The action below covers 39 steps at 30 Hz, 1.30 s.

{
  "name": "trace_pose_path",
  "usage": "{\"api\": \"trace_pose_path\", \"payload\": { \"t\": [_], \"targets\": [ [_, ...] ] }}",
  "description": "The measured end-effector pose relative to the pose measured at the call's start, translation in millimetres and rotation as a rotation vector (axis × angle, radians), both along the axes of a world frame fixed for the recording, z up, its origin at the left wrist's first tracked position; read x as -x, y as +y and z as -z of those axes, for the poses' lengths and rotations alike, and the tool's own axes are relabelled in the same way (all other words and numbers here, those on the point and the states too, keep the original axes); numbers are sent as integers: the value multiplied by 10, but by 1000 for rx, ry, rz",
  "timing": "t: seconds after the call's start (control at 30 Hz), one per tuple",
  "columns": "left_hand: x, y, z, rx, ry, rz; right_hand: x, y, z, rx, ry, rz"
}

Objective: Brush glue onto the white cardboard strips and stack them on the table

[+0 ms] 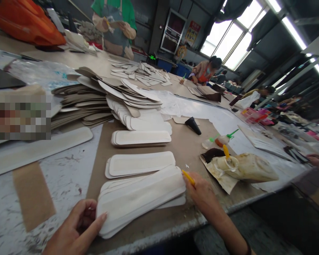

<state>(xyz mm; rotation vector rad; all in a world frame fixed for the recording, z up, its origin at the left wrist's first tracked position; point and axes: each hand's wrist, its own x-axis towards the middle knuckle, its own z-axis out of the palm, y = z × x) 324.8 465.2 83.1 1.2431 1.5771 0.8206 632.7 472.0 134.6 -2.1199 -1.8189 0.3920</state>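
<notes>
My left hand [78, 226] grips the left end of a fanned stack of long white rounded panels [140, 200], thumb on top and the other fingers curled at the edge. At the right end of this stack is my right hand [202, 191], closed around a slim yellow tool [188, 177] whose working tip I cannot make out. Behind lie two more small piles of white panels, a middle pile [142, 163] and a farther pile [142, 138]. All rest on a brown sheet [98, 164] on the table.
A large heap of panels [87, 101] stands at the back left. To the right are a stained plastic glue container [252, 168] with a yellow stick [226, 151], small green-tipped bottles [222, 140] and a black cone [192, 125]. Several people work farther back.
</notes>
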Motion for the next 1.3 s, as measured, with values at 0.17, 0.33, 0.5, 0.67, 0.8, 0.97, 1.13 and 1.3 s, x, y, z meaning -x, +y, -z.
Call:
{"api": "trace_pose_path", "payload": {
  "t": [0.17,0.33,0.5,0.67,0.8,0.97,1.13,1.3],
  "targets": [
    [3,-41,-24,-43,85,-104,78,-18,-181,94,415,173],
    [28,-51,-134,-37,-20,-112,136,-73,-189,142,336,107],
    [121,7,-208,12,-427,-84,165,-140,-175,197,459,123],
    [186,52,-207,23,-461,-75,222,-169,-206,184,574,179],
    [203,61,-211,-29,-380,-65,212,-155,-146,169,611,198],
    [215,110,-344,0,-372,-78,224,-110,-115,156,760,206],
    [213,188,-569,121,-598,-74,310,-75,-203,135,879,200],
    [215,263,-610,270,-853,-34,322,-55,-181,152,1094,214]
  ]
}}
